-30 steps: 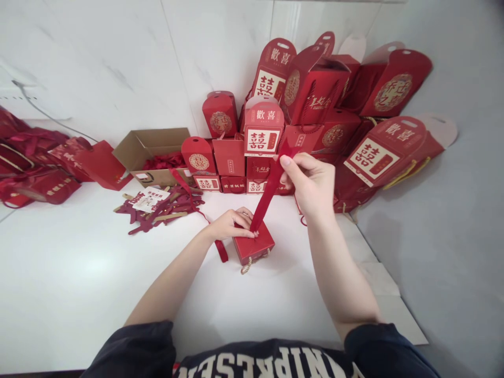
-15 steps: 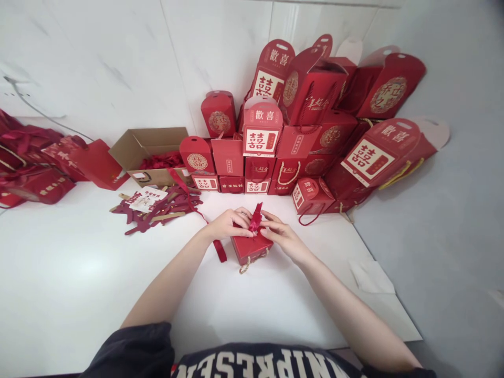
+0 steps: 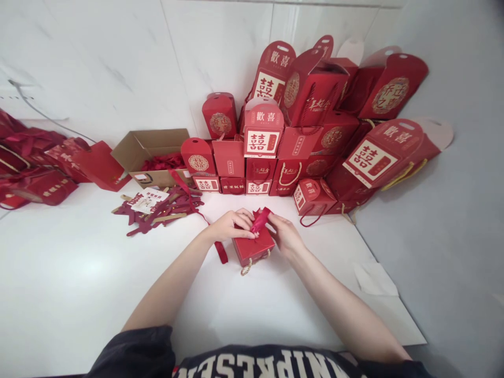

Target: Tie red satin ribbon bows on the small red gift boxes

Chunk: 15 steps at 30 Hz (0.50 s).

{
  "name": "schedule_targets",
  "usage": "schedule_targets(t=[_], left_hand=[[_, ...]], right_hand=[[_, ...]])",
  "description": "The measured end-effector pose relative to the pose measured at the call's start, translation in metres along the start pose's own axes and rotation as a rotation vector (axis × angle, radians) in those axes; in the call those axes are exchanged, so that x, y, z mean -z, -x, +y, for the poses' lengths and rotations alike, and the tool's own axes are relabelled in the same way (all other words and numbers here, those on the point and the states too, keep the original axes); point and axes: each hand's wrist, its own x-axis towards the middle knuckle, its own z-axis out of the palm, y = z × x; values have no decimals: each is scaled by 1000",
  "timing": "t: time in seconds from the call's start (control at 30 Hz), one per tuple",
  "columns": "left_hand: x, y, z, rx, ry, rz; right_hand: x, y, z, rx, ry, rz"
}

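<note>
A small red gift box (image 3: 254,249) with twisted cord handles stands on the white table in front of me. Red ribbon (image 3: 260,220) is bunched up on its top. My left hand (image 3: 235,226) pinches the ribbon low down, near the lid, its fingers curled at the box's left side. With the fingertips of my right hand (image 3: 285,232) I grip the ribbon's upper end and bend it over to the right. A long ribbon tail (image 3: 221,252) lies on the table left of the box.
Stacked red gift boxes (image 3: 262,136) line the wall behind. Left of them stands an open cardboard carton (image 3: 157,176) holding red ribbon. A pile of dark red cut-out pieces (image 3: 157,212) lies before it. More red boxes (image 3: 43,186) sit far left; a white paper (image 3: 376,278) lies right.
The ribbon's upright end is now folded over to the right. My right hand has moved from beside the ribbon onto its end, while my left hand stays at its base.
</note>
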Motion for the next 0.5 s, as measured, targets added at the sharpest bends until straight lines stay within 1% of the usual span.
schedule_targets(t=[0.1,0.17,0.23,0.27,0.3,0.33,0.37,0.43,0.47,0.5], left_hand=[[0,0,1,4,-11,4],[0,0,2,4,-26,-12],[0,0,4,16,-34,-30],[1,0,5,28,-33,-34],[1,0,6,43,-29,-40],[2,-1,8,57,-20,-45],[3,-1,9,69,-7,-52],[5,-2,12,97,20,-62],[6,-2,13,114,29,-62],[6,-2,15,131,34,-61]], right_hand=[[20,-5,-8,38,-16,176],[31,-2,-18,103,-29,275],[32,10,-33,247,-24,338],[29,19,-41,353,8,347],[24,31,-49,496,88,344],[16,44,-56,650,222,334],[6,57,-62,780,394,296],[-18,82,-66,1012,691,174],[-30,91,-63,1079,814,60],[-43,97,-57,1138,934,-94]])
